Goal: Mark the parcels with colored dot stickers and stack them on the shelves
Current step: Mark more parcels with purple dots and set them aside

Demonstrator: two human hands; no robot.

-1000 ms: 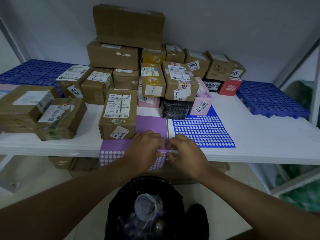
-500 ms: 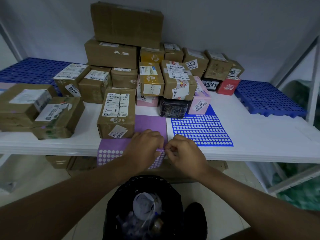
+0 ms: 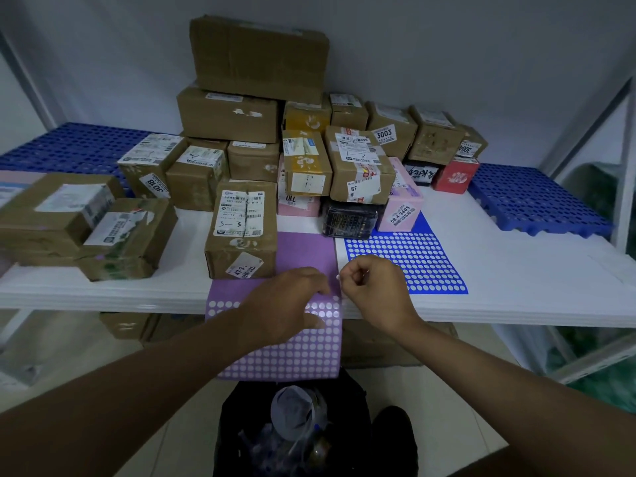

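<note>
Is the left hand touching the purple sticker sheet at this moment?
Touching. The head view shows the left hand lying on the purple sticker sheet, fingers pressing it at the shelf edge.

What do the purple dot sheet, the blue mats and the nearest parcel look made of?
Purple dot sticker sheet: thin glossy paper, seemingly; it bends over the shelf edge and shines. Blue perforated mats: moulded plastic, probably, given the regular grid holes. Nearest brown box parcel: matte corrugated cardboard with taped paper labels.

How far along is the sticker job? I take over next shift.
Done: many dots are gone from the purple sheet and the blue sheet. In hand: the left hand steadies the purple sheet while the right hand pinches something tiny, likely a dot. Left: the parcels sit piled on the shelf.
</note>
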